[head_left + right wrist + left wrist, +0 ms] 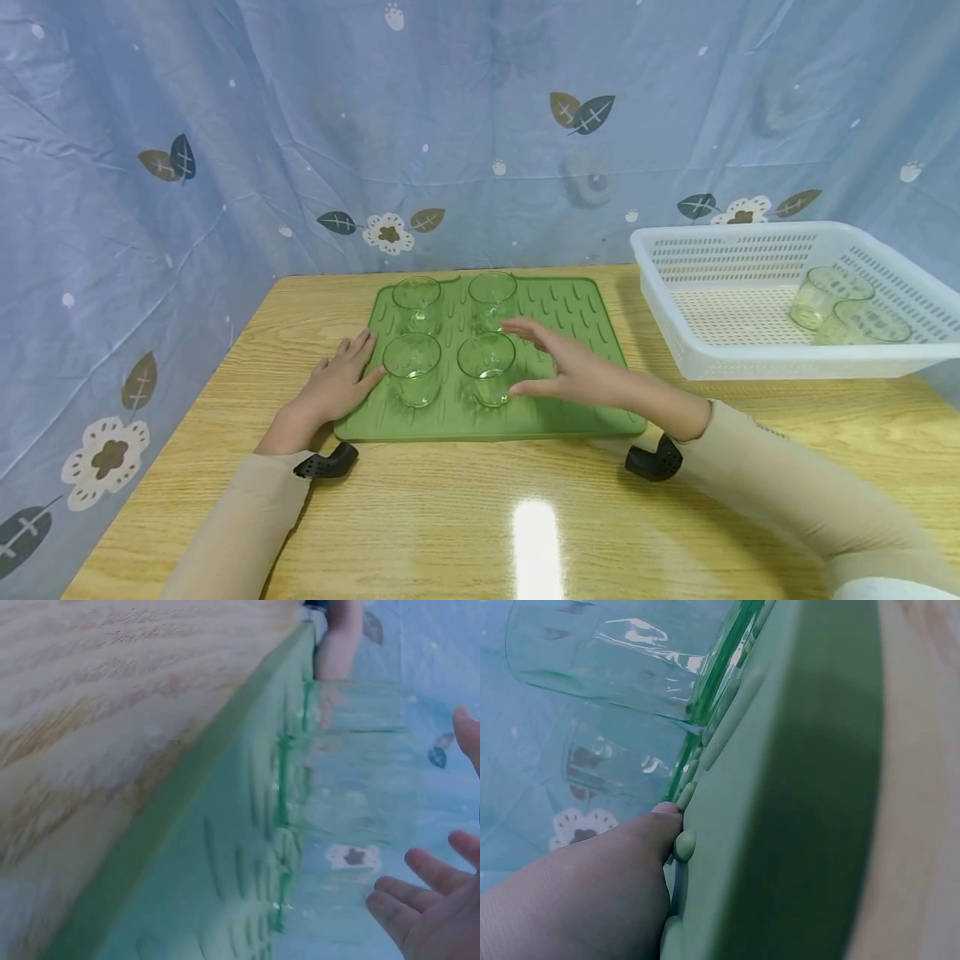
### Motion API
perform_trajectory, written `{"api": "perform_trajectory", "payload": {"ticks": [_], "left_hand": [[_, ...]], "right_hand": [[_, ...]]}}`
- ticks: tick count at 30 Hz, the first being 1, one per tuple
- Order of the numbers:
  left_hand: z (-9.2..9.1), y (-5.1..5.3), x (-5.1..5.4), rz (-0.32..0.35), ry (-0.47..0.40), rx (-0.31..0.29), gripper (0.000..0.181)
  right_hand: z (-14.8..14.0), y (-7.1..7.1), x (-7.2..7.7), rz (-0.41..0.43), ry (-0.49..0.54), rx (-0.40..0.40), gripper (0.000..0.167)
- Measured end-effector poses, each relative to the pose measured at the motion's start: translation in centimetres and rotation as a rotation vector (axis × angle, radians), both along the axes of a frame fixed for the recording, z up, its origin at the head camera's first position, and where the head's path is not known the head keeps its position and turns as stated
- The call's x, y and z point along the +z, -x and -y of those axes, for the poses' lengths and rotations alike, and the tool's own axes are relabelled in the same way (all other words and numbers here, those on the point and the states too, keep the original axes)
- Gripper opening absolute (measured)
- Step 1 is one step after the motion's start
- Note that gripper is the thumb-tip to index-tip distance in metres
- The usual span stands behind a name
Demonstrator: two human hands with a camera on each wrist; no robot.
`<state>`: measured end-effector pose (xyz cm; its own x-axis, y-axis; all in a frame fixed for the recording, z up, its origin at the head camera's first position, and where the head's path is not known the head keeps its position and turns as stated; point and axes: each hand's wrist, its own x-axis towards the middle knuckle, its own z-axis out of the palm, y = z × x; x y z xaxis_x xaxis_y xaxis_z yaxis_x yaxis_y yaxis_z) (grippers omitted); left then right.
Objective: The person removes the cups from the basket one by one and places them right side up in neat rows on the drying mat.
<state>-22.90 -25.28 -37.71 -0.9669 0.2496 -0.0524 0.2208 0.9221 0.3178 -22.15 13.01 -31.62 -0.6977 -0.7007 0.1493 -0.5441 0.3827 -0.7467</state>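
Several clear greenish drinking glasses stand upright on a green drying mat (558, 421), in two rows. My left hand (337, 385) rests at the mat's left edge, its thumb (641, 836) on the mat near the front-left glass (414, 375). Just right of the front-right glass (487, 375), my right hand (573, 371) hovers with thumb and fingers spread apart, holding nothing. Behind stand the back-left glass (417, 302) and the back-right glass (492, 298). In the right wrist view the fingers (420, 889) are clear of the glasses.
A white plastic basket (678, 329) stands at the right, with two more glasses (813, 300) lying or leaning at its right side. A blue patterned curtain (480, 192) hangs behind the wooden table (420, 508).
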Motion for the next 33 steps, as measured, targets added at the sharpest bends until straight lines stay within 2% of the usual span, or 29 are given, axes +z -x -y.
{"api": "perform_trajectory", "payload": {"ticks": [5, 12, 15, 19, 22, 25, 33], "left_hand": [[0.1, -0.2, 0.0, -0.002, -0.004, 0.006, 0.072], [0.0, -0.2, -0.1, -0.006, -0.001, 0.002, 0.072], [0.0, -0.1, -0.1, -0.012, 0.0, 0.001, 0.072], [0.1, 0.1, -0.2, -0.012, 0.001, -0.002, 0.074], [0.1, 0.2, -0.3, -0.008, 0.002, -0.003, 0.074], [0.0, 0.2, -0.4, -0.001, -0.003, -0.002, 0.075], [0.1, 0.2, -0.4, 0.002, 0.005, 0.002, 0.075]], "right_hand": [[-1.6, -0.7, 1.3, -0.133, -0.07, -0.007, 0.077], [-4.8, -1.3, 2.9, -0.438, -0.085, 0.03, 0.067], [-6.6, -1.6, 3.3, -0.542, -0.094, -0.001, 0.064], [-8.7, -1.7, 3.5, -0.64, -0.066, -0.036, 0.061], [-10.4, -1.6, 3.5, -0.692, -0.048, -0.059, 0.054], [-12.4, -1.3, 3.5, -0.725, -0.06, -0.119, 0.052], [-17.4, 0.2, 3.0, -0.736, -0.13, -0.308, 0.052]]}}
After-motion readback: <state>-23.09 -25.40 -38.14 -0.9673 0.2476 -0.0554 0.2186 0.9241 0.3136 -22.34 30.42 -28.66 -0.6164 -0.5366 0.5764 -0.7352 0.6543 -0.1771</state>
